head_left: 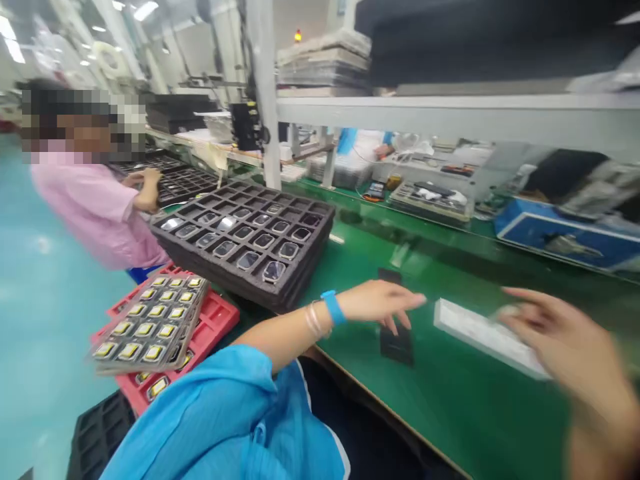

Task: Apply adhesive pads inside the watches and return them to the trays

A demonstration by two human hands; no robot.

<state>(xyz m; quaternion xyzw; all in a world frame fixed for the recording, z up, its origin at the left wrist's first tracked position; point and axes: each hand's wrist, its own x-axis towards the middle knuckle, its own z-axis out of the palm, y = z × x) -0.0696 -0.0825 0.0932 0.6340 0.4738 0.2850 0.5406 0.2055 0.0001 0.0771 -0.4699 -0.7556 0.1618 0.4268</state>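
My left hand (381,303) reaches out over the green bench (450,393), fingers stretched and apart, hovering just above a small black flat part (397,343). It holds nothing. A blue band sits on that wrist. My right hand (560,343) is smeared by motion at the right, fingers spread, next to a long white strip (480,333) lying on the bench. Nothing shows in its grasp.
A stack of black compartment trays (250,243) with small glassy parts stands at the bench's left end. Red trays (210,320) and a grey tray of yellow parts (150,320) lie lower left. A person in pink (100,207) works at the left. A blue box (560,237) sits far right.
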